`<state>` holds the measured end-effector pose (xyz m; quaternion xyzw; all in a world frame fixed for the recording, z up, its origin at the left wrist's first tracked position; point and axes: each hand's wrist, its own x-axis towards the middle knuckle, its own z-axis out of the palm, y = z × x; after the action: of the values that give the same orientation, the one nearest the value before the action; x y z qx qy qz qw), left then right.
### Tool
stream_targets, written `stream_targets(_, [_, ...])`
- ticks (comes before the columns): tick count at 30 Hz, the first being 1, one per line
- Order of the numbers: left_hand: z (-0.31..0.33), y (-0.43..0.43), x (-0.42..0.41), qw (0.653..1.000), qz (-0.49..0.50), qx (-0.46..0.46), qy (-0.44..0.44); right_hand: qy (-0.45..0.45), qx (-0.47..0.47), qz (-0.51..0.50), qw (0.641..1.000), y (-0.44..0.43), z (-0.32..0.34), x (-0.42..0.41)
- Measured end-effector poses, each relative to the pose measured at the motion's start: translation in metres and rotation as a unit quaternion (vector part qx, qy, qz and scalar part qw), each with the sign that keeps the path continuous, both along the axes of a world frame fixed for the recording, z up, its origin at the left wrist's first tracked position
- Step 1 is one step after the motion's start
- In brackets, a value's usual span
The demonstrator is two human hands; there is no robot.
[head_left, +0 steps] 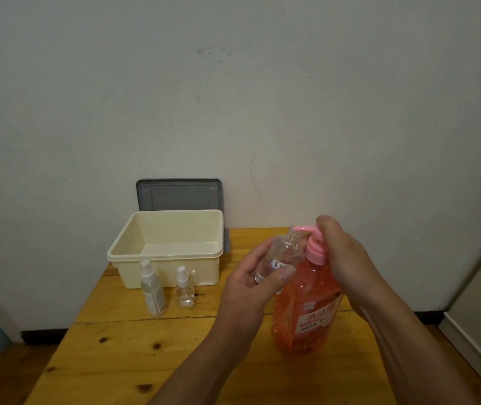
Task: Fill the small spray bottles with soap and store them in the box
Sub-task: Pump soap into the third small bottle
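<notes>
Orange soap bottle (pixel 306 305) stands near the table's (pixel 110 363) right edge, right hand (pixel 347 258) clamped over its pink pump (pixel 316 241). Left hand (pixel 251 285) has fingers (pixel 284 273) wrapped on an uncapped small spray bottle (pixel 284 252), tilted, open neck just under the spout. Two capped spray bottles (pixel 153 287) wait farther left, before the cream box (pixel 166 247) at the far edge.

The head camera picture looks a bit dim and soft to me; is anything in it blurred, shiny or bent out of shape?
Head view: dim, warm light, soft all over; the label print on the orange soap bottle with pink pump is blurred; the yellow wooden table shows a dull sheen near the two clear spray bottles; the wide lens slants the pale door edge at the right; the hands are fairly sharp.
</notes>
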<state>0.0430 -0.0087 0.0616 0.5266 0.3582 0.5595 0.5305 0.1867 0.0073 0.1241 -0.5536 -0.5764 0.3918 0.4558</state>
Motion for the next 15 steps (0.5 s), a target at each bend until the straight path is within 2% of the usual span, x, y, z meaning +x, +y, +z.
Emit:
stream_targets(9, [0.0021, -0.0001, 0.0007, 1.000, -0.006, 0.005, 0.001, 0.048, 0.002, 0.018, 0.999, -0.0021, 0.0022, -0.0033])
stream_targets(15, [-0.0003, 0.0004, -0.0006, 1.000, -0.003, 0.000, -0.002, -0.002, -0.001, 0.009, 1.000, 0.0008, 0.0002, 0.0017])
